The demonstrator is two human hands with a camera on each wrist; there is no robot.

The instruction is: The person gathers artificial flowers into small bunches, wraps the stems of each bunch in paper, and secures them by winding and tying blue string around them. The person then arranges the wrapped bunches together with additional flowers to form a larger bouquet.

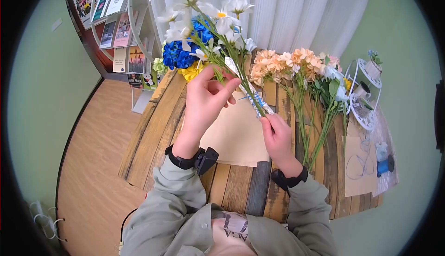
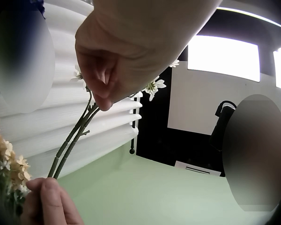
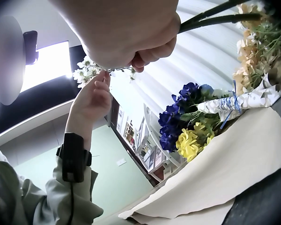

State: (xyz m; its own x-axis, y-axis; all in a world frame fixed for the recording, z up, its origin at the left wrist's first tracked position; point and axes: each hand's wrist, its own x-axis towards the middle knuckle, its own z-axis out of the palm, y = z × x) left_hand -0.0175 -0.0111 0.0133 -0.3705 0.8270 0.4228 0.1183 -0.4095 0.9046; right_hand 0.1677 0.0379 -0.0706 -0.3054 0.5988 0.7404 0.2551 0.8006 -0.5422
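White daisies [image 1: 222,24] on long green stems are held up over the table. My right hand [image 1: 279,137] grips the lower ends of the stems [image 2: 70,145] between thumb and fingers. Higher up, just below the blossoms, my left hand [image 1: 206,98] pinches the green stems, its fingertips partly hidden in the left wrist view. Behind them on the table lies a bunch with blue flowers [image 3: 171,124] and yellow flowers [image 3: 189,143]. White wrapping [image 3: 250,101] covers its stems, tied with blue string [image 3: 232,104]. Brown paper [image 1: 232,140] lies beneath my hands.
Peach flowers [image 1: 296,61] and pale blue flowers [image 1: 334,77] with long stems lie at the right of the wooden table [image 1: 236,184]. A white stand [image 1: 366,112], a blue spool [image 1: 384,167] and more brown paper [image 1: 359,172] are farther right. A book rack [image 1: 134,28] stands back left.
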